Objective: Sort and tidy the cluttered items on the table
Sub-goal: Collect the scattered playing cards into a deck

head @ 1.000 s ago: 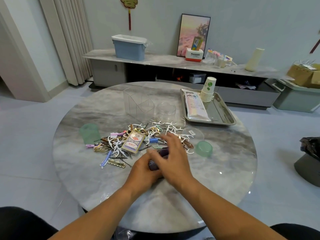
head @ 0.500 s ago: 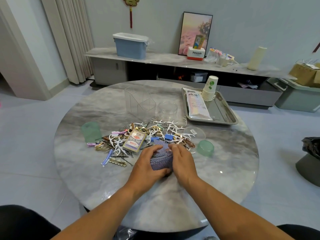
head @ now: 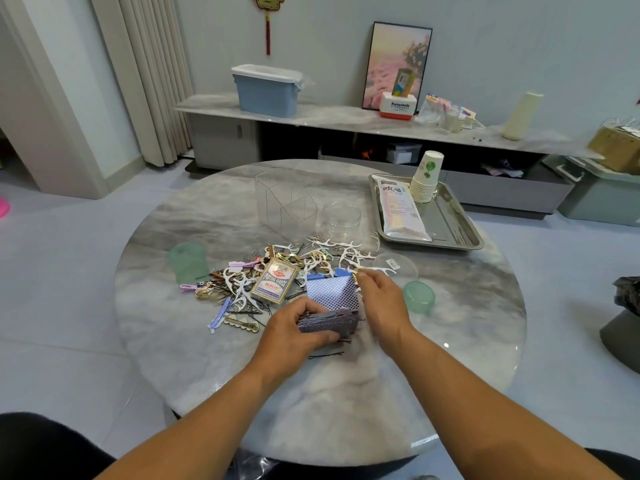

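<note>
A round marble table (head: 214, 220) filled the room's middle, a low sideboard (head: 346, 123) behind it at twelve o'clock. Bare tabletop lay open toward six o'clock, nearest the person, and along the rim at nine and three. The clutter pile (head: 277, 268) of floss picks, clips and hairpins sat at the centre, a card box (head: 275, 284) on it; a clear organizer (head: 285, 202) and jar (head: 341, 218) stood beyond, a steel tray (head: 450, 220) at two o'clock. The left hand (head: 294, 329) gripped the stack of cards (head: 329, 322). The right hand (head: 379, 297) pinched loose cards, now raised above the stack; half a second earlier both hands squared it.
</note>
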